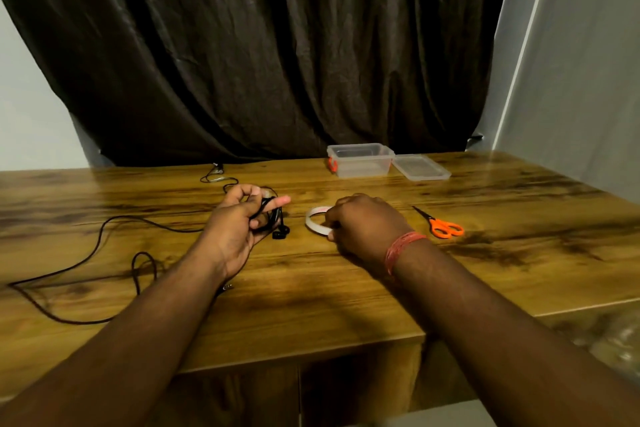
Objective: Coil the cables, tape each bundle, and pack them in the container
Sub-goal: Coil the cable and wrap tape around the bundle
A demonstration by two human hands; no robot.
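My left hand (239,218) grips a small coiled bundle of black earphone cable (273,218), and the earbuds hang from it just above the table. My right hand (363,225) curls over a white tape roll (313,218) that lies flat on the wood, fingers on its right side. A long black cable (104,229) sprawls loose over the left part of the table. Another thin cable (216,175) lies further back. The clear plastic container (360,159) stands open at the back, with its lid (420,167) beside it on the right.
Orange-handled scissors (443,226) lie to the right of my right hand. The wooden table (311,288) ends in a front edge close to me and a right edge past the scissors. A dark curtain hangs behind.
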